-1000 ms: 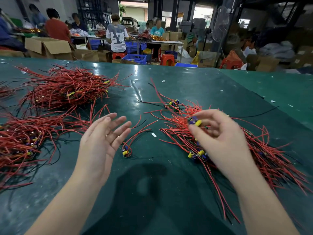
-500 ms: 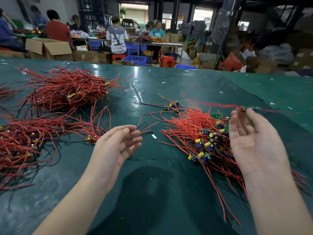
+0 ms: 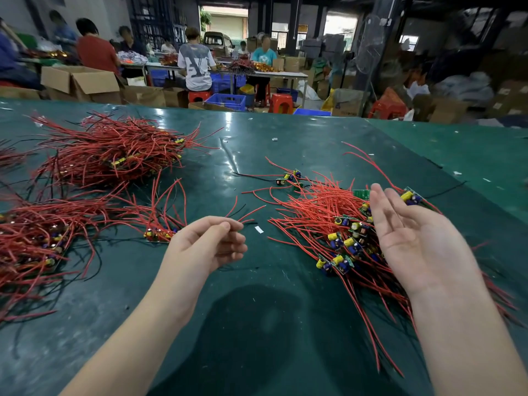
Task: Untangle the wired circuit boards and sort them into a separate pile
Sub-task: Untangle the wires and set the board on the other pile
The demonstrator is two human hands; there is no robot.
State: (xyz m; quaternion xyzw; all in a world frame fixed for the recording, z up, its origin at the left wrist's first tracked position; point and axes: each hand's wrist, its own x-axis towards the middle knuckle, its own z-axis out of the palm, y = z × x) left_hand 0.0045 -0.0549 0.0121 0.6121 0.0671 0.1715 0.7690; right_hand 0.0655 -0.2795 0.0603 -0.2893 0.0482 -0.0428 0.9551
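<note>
1. While both arms reach over a dark green surface (image 3: 257, 324), bare room lies between them and runs up the middle to the far edge, where cardboard boxes (image 3: 81, 82) and seated workers sit beyond.
2. Tangled wired circuit boards (image 3: 340, 241) with red leads sit right of centre, under and beside the right hand (image 3: 411, 238); sorted piles (image 3: 108, 152) lie well apart to the left, and one loose board (image 3: 158, 234) rests just left of the left hand (image 3: 211, 244).
3. Since half a second ago, the right hand has dropped nearer the tangle, palm up, fingers relaxed, holding nothing; a board (image 3: 411, 196) lies just past its fingertips.
4. Left hand fingers curl loosely; whether they pinch a wire is hard to tell.
5. Left piles are cut off by the frame edge.
</note>
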